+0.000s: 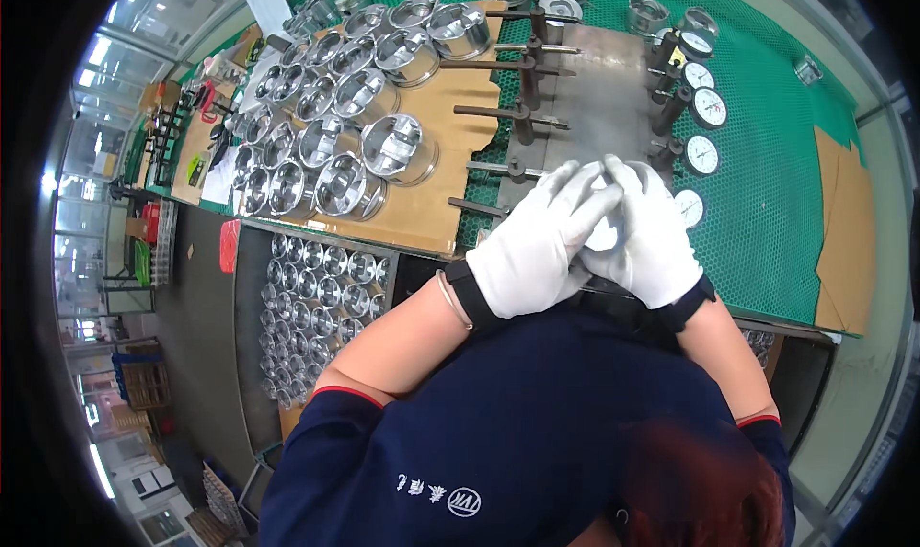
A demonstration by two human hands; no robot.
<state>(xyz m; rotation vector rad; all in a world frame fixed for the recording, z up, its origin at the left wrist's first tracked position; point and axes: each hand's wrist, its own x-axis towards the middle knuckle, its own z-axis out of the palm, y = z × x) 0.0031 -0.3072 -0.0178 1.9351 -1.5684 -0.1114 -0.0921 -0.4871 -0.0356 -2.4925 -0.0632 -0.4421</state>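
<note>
Gauge plate (594, 97), grey steel, seen from the head view: flat on the green mesh mat (776, 212) that covers the desk (778, 317), just beyond the hands. Dark posts with side rods (522, 116) down its left edge, a row of round dial gauges (701, 154) down its right.

Left hand (532, 250) and right hand (652, 231), both in white gloves, pressed together over the near end of the plate. Left fingers laid across the right, both curled in. Cannot tell whether anything small sits inside the clasp. Cannot tell either whether the gloves touch the plate or hang just above it. Nearest dial just to the right of the right hand, nearest rod just to the left of the left one.

Shiny pistons (398, 149) in rows on a cardboard sheet (460, 178) to the left, apart from the hands. More pistons packed in a tray (316, 298) lower down, beside the left forearm.

Likely risks, judged from the crowding: a glove or cuff snagging a rod tip when the hands part, or a knuckle knocking a dial off its setting, being so close. Possibly a small part slipping from the smooth gloves, if one is held.
</note>
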